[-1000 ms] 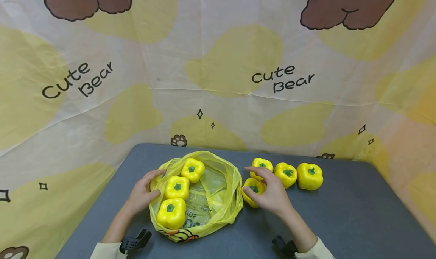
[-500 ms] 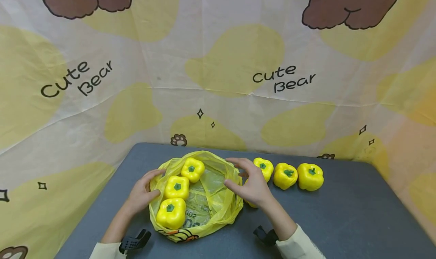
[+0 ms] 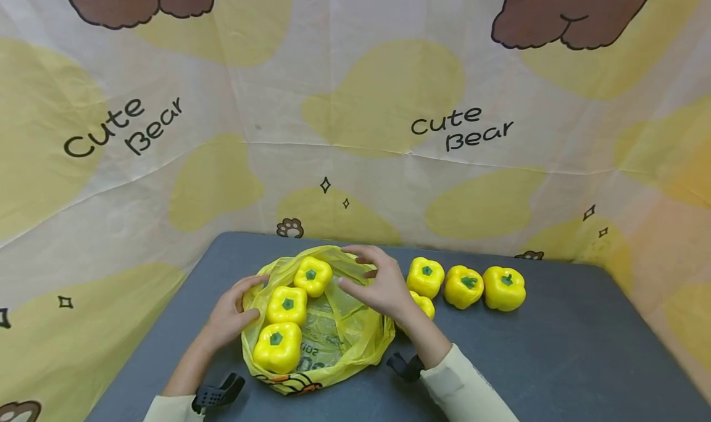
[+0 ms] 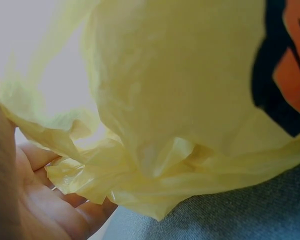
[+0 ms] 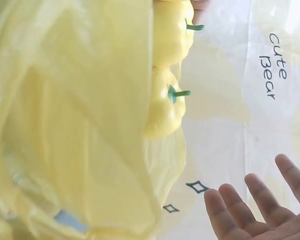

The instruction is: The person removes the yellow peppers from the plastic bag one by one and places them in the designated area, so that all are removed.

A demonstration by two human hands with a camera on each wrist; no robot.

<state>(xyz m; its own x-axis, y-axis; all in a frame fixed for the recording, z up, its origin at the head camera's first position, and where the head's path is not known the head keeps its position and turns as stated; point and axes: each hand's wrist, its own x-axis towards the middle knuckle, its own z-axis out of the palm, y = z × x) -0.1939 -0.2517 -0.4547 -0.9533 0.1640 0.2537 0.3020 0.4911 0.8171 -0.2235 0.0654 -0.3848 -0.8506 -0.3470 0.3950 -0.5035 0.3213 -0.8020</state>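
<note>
A yellow plastic bag [image 3: 355, 360] stands with its mouth wide and its rim rolled down. Along its left side inside sit three yellow bell peppers [image 3: 286, 306] with green stems. My left hand [image 3: 230, 314] rests against the bag's left side, fingers relaxed; in the left wrist view loose yellow plastic [image 4: 190, 100] covers part of the fingers. My right hand [image 3: 380, 284] hovers over the right part of the bag's mouth, holding nothing. Its fingers [image 5: 262, 197] are spread in the right wrist view, apart from the peppers there.
Right of the bag, several more yellow bell peppers [image 3: 504, 289] stand on the dark grey table [image 3: 555, 360]; one is partly hidden behind my right wrist. A printed cloth [image 3: 355, 101] with bears and lettering hangs behind the table.
My right hand has moved left from beside the loose peppers to over the bag's mouth. My left hand and the peppers in the bag have stayed put.
</note>
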